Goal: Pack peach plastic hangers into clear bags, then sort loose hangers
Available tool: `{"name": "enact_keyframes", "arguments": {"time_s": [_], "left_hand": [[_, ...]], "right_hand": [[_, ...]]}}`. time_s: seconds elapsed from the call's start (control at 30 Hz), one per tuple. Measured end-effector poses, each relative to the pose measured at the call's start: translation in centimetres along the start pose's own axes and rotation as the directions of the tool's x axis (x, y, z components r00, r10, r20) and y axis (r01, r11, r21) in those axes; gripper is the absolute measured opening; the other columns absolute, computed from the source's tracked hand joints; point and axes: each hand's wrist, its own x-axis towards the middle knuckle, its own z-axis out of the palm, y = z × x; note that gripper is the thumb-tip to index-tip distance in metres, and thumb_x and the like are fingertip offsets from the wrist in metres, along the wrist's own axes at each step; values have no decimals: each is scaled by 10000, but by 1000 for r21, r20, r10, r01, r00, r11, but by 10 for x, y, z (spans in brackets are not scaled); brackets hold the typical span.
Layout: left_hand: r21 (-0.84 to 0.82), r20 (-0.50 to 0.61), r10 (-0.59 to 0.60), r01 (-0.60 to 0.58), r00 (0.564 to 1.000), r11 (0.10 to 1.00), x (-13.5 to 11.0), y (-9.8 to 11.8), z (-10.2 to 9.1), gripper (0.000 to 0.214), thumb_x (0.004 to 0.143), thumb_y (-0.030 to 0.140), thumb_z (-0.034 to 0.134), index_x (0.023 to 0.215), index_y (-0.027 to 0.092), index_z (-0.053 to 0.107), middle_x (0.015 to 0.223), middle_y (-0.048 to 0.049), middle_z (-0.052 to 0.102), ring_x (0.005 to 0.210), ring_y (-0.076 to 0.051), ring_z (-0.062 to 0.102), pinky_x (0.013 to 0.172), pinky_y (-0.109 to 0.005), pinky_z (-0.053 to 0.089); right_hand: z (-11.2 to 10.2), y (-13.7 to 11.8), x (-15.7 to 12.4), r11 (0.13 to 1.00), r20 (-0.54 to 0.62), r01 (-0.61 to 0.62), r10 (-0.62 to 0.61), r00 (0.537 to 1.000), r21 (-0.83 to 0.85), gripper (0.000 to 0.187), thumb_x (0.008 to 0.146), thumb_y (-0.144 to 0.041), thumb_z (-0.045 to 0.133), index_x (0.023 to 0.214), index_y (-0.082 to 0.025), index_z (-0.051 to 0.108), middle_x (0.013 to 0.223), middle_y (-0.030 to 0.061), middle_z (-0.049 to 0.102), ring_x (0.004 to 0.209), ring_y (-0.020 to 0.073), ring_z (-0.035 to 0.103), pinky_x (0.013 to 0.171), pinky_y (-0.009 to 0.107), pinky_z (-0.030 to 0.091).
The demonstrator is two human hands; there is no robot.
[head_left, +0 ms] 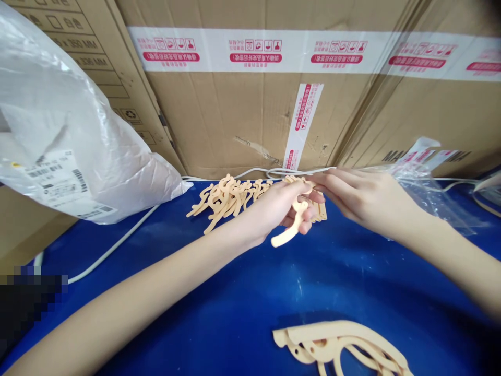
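My left hand (279,206) is closed around a curved cream-coloured piece (287,232) with a rounded, lobed upper end. The long tail of this piece hangs free below the fingers. From the other side my right hand (354,196) meets it, fingers bent and pressed together. Its fingertips touch or nearly touch the left thumb, and whatever they pinch is hidden. Just behind the left hand lies a loose pile of similar curved pieces (230,198). Flat cream strips (321,210) show partly under the fingers.
Larger curved cream parts (344,331) lie stacked at the front of the blue table (219,313). Taped cardboard boxes (227,115) wall off the back. A white plastic bag (78,120) bulges in at left. Clear plastic wrapping (426,193) and a white cable (113,245) also lie on the table.
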Motion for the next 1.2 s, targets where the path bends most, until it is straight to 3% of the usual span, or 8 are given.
{"name": "enact_keyframes", "arguments": {"time_s": [0.13, 0.27, 0.4, 0.53, 0.7, 0.9, 1.0, 1.2], "left_hand": [[318, -117, 120, -78, 986, 945, 1, -2, 4, 319, 1037, 245, 346, 728, 201, 414, 553, 66, 341, 434, -64, 338, 458, -194, 319], [699, -185, 413, -176, 891, 693, 5, 6, -16, 300, 1021, 341, 450, 756, 200, 452, 661, 24, 443, 557, -86, 432, 538, -211, 363], [737, -314, 248, 71, 917, 672, 3, 27, -67, 352, 1010, 347, 376, 765, 172, 558, 774, -37, 585, 591, -109, 544, 552, -244, 488], [825, -406, 190, 269, 894, 497, -10, 33, -112, 256, 882, 370, 540, 833, 179, 704, 820, -65, 662, 741, -182, 648, 664, -308, 572], [889, -456, 450, 377, 767, 259, -25, 7, -122, 427, 846, 485, 553, 1080, 150, 678, 1190, -166, 637, 1238, -363, 536, 1068, -510, 424], [931, -361, 84, 353, 929, 93, -40, -12, -118, 1210, 694, 785, 601, 1607, 175, 93, 1672, -202, 89, 1536, -435, 94, 1184, -639, 208], [902, -407, -1, 403, 913, 154, -42, -16, -122, 1165, 780, 727, 539, 1608, 201, -88, 1676, -166, -134, 1547, -419, -45, 1191, -652, 158], [916, -381, 140, 353, 914, 192, -36, -31, -124, 999, 885, 664, 467, 1609, 197, -39, 1683, -173, -82, 1551, -393, -58, 1202, -640, 133]], "right_hand": [[9, 2, -1, 955, 55, -205, 198, 979, 213, 185, 885, -248, 478, 917, -191, 651, 779, 84, 703, 617, 188, 589, 554, 332, 380], [16, 23, 3, 876, 37, -357, 365, 930, 325, 368, 1005, -383, 364, 733, -216, 547, 516, -13, 524, 434, 125, 456, 506, 302, 368], [15, 45, 6, 813, -3, -401, 443, 896, 422, 423, 1023, -472, 303, 880, -216, 608, 601, -20, 516, 516, 132, 491, 531, 293, 395], [12, 42, 6, 869, -108, -315, 381, 918, 381, 268, 978, -445, 484, 982, -233, 649, 865, 44, 651, 796, 189, 615, 716, 336, 469], [17, 32, -6, 996, -219, -84, 76, 973, -25, 212, 1001, -341, 464, 1023, -229, 643, 922, 93, 705, 852, 244, 640, 745, 388, 486], [38, 33, -32, 979, -151, 87, -115, 982, -184, 163, 970, -254, 530, 990, -203, 684, 959, 82, 777, 850, 223, 703, 700, 349, 514], [44, 29, -39, 979, -108, 124, -143, 984, -161, 163, 972, -235, 532, 972, -217, 694, 1043, 56, 784, 891, 201, 720, 710, 326, 529], [47, 19, -40, 984, -37, 142, -146, 989, -109, 223, 990, -224, 484, 1024, -208, 704, 1132, 67, 765, 1004, 204, 715, 741, 312, 567]]}}
